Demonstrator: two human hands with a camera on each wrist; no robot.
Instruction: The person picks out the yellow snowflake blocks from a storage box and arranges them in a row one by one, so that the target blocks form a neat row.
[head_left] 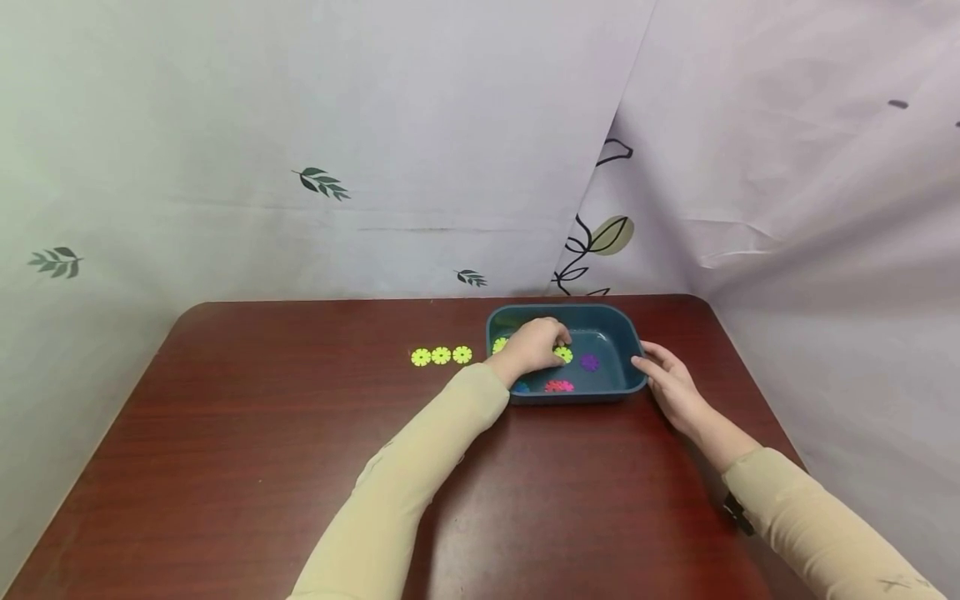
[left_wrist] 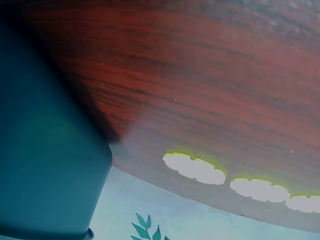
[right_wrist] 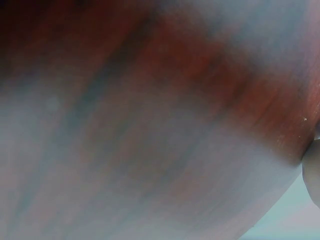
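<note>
A dark blue plastic basin [head_left: 577, 397] stands on the table, holding several flower-shaped snowflake building discs. My left hand [head_left: 534, 346] reaches over its left side, thumb and fingertips pinching a yellow snowflake disc [head_left: 563, 355] inside. Beside that lies a purple disc [head_left: 590, 362]; pink and red discs [head_left: 558, 386] and a blue disc [head_left: 521, 387] are near the front wall. Another yellow disc [head_left: 500, 344] shows behind the left wrist. My right hand [head_left: 675, 392] grips the basin's right rim, thumb over the edge. Neither wrist view shows what the fingers hold.
Left of the basin, three yellow discs [head_left: 441, 356] lie in a row on the reddish-brown wooden table [head_left: 300, 450]. In the left wrist view these discs [left_wrist: 195, 169] look washed out beside the basin wall [left_wrist: 50, 140]. Leaf-printed cloth [head_left: 420, 150] hangs behind the table.
</note>
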